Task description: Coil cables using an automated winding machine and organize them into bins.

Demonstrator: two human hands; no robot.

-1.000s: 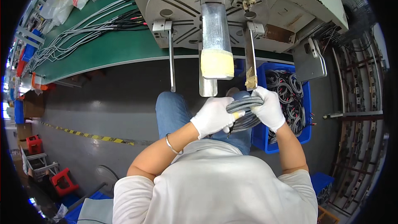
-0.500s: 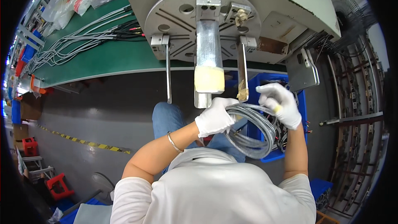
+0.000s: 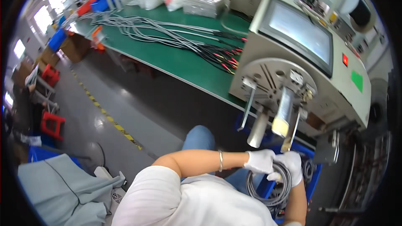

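A coil of grey cable (image 3: 288, 183) hangs below my gloved hands at the lower right. My left hand (image 3: 260, 161) is closed at the coil's upper side. My right hand (image 3: 294, 166) is closed around its upper right side, next to the left hand; the glove hides part of the loops. Just beyond the hands stands the winding machine's round metal faceplate (image 3: 266, 69), with a metal post (image 3: 284, 104) and thin prongs sticking out towards me. No cable is wound on the post.
A blue bin (image 3: 317, 185) holding more coiled cables stands under the hands. Long grey cables (image 3: 167, 37) with black and red ends lie on the green table (image 3: 167, 65), left of the machine. A grey cloth (image 3: 54, 188) covers something at the lower left.
The view has swung to the left, so machine and hands now appear further right. My right hand, raised apart from the left before, has come onto the coil beside it.
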